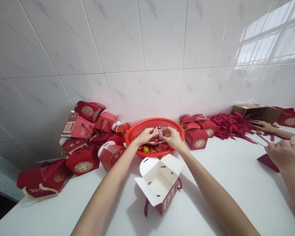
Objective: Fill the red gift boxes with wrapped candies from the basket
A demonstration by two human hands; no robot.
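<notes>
White-lined card box [161, 181] set open-flapped on the smooth table [235, 173], small glossy red-and-white packets [159, 134] pinched in nearly closed fingers by left hand [145, 136] and right hand [174, 138], held over oval plastic mesh basket [137, 128], backed by marbled tiles [163, 49].

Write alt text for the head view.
A person's left hand and right hand hold a small red-and-white packet over a red basket of wrapped packets. An open, white-lined red box stands in front, with more red boxes either side and a co-worker's hands at far right.
</notes>
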